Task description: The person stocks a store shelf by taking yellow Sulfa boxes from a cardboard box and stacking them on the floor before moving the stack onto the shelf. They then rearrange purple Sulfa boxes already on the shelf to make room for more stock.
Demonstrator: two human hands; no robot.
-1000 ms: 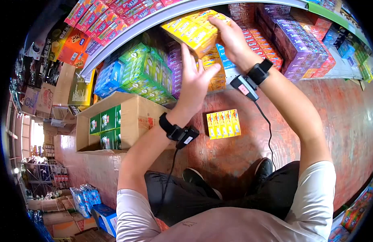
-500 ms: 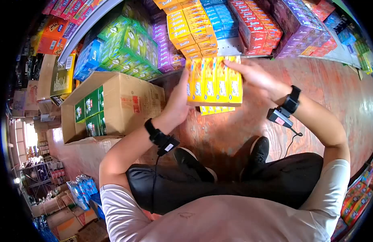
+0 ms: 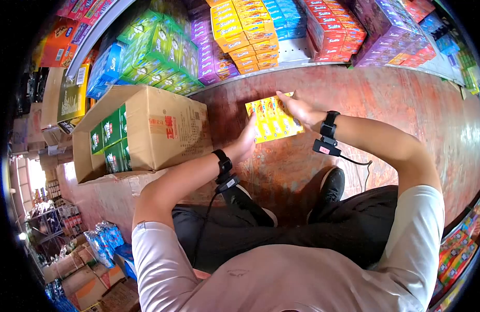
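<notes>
"Starting from the left?"

"Noting an open brown carton (image 3: 177, 138) on the floor (image 3: 271, 179), with green packs (image 3: 111, 136) inside. Just behind it, blue boxes (image 3: 106, 70), then stacked green boxes (image 3: 159, 54) and purple boxes (image 3: 209, 54) on the shelf (image 3: 293, 52)."

"And next, by the left hand (image 3: 245, 139)?"

"Fingers partly curled, opened only enough to press against the left side of the yellow pack (image 3: 272, 118). Beyond it on the shelf, a stack of orange boxes (image 3: 245, 39)."

"Where to find that pack?"

"Between both hands, low over the floor, in front of the orange boxes and tilted slightly, to the right of the carton. Cannot tell if touching the floor or anything beneath."

"Then the right hand (image 3: 304, 114)?"

"Spread over the pack's upper right corner and right side, gripping it from there. Cannot make out every finger."

"Farther right?"

"Light blue boxes (image 3: 285, 21) behind, then red boxes (image 3: 334, 31), then more purple cartons (image 3: 388, 34) near the shelf's right part."
</notes>
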